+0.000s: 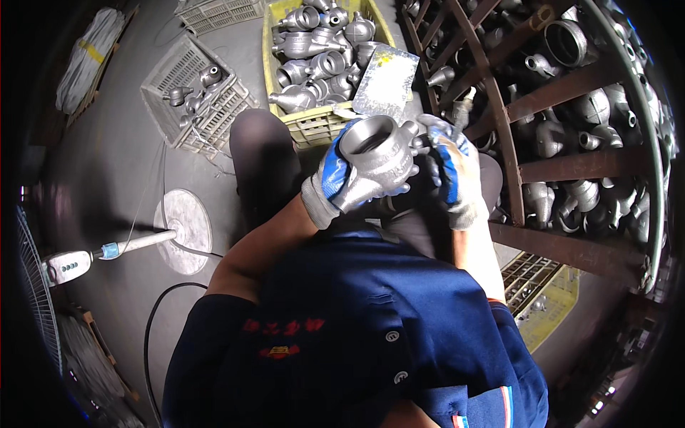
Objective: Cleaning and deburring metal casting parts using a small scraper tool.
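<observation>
My left hand (334,175), in a blue and white work glove, is closed around a grey metal valve body casting (382,165). The casting's wide round mouth faces up, and small knobs stick out along its right side. Close to that side is my right hand (455,167), gloved alike, with its fingers curled around a slim grey metal hand tool (462,110). The tool's upper end shows above the hand. My fingers hide most of the rest, so its exact kind and any contact with the casting cannot be made out.
Ahead stands a yellow crate (275,64) of similar castings, a scuffed metal sheet (385,82) leaning on its near corner. A pale crate (160,89) holds several parts at the left. Right of me rises a rusty metal rack (492,100) full of castings. A pedestal fan (68,267) stands left.
</observation>
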`<state>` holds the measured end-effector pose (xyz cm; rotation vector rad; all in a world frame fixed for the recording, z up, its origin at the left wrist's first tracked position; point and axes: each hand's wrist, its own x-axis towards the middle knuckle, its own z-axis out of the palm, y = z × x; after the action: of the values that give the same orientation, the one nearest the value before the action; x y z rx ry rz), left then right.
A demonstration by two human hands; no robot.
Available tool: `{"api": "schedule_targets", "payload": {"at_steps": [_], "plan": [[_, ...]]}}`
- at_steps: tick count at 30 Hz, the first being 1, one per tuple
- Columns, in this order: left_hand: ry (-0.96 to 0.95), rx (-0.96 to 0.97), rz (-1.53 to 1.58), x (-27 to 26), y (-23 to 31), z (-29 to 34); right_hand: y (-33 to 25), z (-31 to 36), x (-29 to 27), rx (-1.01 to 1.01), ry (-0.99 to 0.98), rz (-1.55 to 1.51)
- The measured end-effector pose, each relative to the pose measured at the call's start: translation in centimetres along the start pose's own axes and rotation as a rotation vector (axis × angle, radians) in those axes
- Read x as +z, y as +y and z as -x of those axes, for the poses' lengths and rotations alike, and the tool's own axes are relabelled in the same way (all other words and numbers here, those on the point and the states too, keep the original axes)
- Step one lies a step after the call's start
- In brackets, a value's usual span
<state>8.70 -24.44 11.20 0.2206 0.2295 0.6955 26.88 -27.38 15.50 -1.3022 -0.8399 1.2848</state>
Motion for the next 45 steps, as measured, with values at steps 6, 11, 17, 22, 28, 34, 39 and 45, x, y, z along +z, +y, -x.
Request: {"api": "schedule_targets", "payload": {"at_steps": [6,11,17,22,28,34,39,45], "plan": [[-0.044,0.099,0.119,-0.4,1.5,-0.4,-0.7,1.9,0.2,-0.047,-0.052,-0.067],[-0.082,0.174,0.218,-0.6,2.4,-0.4,-1.1,4.3,1.3,-0.003,-0.120,-0.001],[0.097,0.344,0.138,0.6,2.9,-0.1,0.1,5.4,3.1,-0.130,-0.129,0.008],[-0.079,0.371,0.187,1.3,2.2,-0.3,1.8,4.8,4.7,-0.419,-0.031,0.424],[0.119,0.389,0.058,1.0,3.2,-0.7,1.1,4.3,3.9,-0.152,0.025,0.112],[0.179,0.457,-0.202,-0.6,4.1,-0.2,1.2,3.3,2.5,-0.166,0.013,0.013],[0.286,0.412,-0.427,1.5,5.0,1.3,1.3,2.3,1.3,0.025,0.011,-0.104],[0.381,0.458,-0.443,-0.1,5.0,1.1,1.7,1.6,0.6,0.029,-0.061,-0.266]]}}
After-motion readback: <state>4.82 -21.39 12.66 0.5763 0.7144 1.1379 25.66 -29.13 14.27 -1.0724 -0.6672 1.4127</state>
